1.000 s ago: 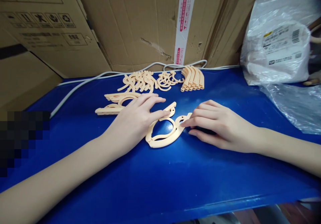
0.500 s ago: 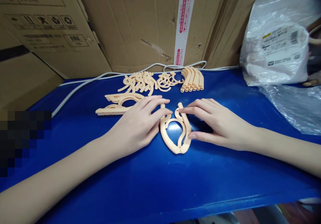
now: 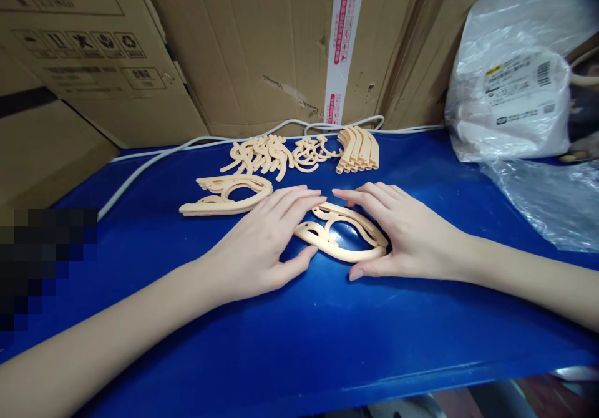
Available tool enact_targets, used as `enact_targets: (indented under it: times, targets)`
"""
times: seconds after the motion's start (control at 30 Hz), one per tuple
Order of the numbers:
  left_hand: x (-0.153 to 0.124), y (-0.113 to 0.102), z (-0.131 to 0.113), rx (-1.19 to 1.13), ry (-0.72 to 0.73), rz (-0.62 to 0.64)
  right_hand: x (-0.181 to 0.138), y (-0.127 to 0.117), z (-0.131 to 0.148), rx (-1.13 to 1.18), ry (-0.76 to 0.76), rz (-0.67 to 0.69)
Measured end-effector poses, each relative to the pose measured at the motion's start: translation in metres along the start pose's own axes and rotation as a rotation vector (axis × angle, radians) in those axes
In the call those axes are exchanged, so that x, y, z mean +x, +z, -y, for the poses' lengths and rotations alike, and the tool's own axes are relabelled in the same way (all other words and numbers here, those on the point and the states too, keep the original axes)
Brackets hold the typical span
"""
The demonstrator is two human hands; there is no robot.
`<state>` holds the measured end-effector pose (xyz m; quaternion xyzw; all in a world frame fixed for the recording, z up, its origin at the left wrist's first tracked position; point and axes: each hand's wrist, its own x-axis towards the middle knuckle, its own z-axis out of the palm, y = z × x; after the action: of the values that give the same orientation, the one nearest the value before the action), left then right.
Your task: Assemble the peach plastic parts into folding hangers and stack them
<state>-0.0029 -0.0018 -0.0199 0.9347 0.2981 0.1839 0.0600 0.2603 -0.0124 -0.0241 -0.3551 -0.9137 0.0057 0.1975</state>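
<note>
- Around the right end of a cream frame (image 3: 349, 254): right hand (image 3: 397, 231), fingers spread wide from the thumb.
- At its left end: left hand (image 3: 276, 237), fingers curved, thumb parted; cannot tell whether they grip.
- Frame flat on blue worktop (image 3: 299, 343), between both hands.
- Just beyond left hand: similar frames (image 3: 210, 208).
- Farther back: row of curved bars (image 3: 358, 150), then cardboard (image 3: 262, 37).

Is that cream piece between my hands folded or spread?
The cream piece is folded: its halves both point toward your left hand.
</note>
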Motion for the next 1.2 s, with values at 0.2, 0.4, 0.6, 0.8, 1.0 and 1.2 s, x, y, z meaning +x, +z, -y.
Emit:
enact_targets:
  times: [0.2,0.4,0.6,0.8,1.0,1.2]
  targets:
    - [-0.0021,-0.0003,-0.0006,-0.022,-0.001,0.03,0.0023,-0.0018,0.0025,0.021,-0.003,0.007]
    - [-0.0018,0.0003,0.002,-0.053,-0.026,0.05,0.0041,-0.0009,0.0012,0.14,-0.01,0.046]
    - [-0.0012,0.0015,0.002,-0.039,-0.081,0.075,0.0001,0.0013,-0.0036,0.188,-0.025,0.087]
    - [-0.0011,0.0026,0.0013,-0.029,-0.093,0.065,0.003,0.0017,-0.0036,0.176,0.078,-0.011]
    - [-0.0013,0.0028,0.0032,-0.063,-0.13,0.061,0.0042,0.001,-0.0035,0.204,0.079,-0.021]
    - [0.0023,0.0011,0.0045,-0.065,-0.067,0.019,0.0038,0.0003,-0.0041,0.258,0.15,-0.035]
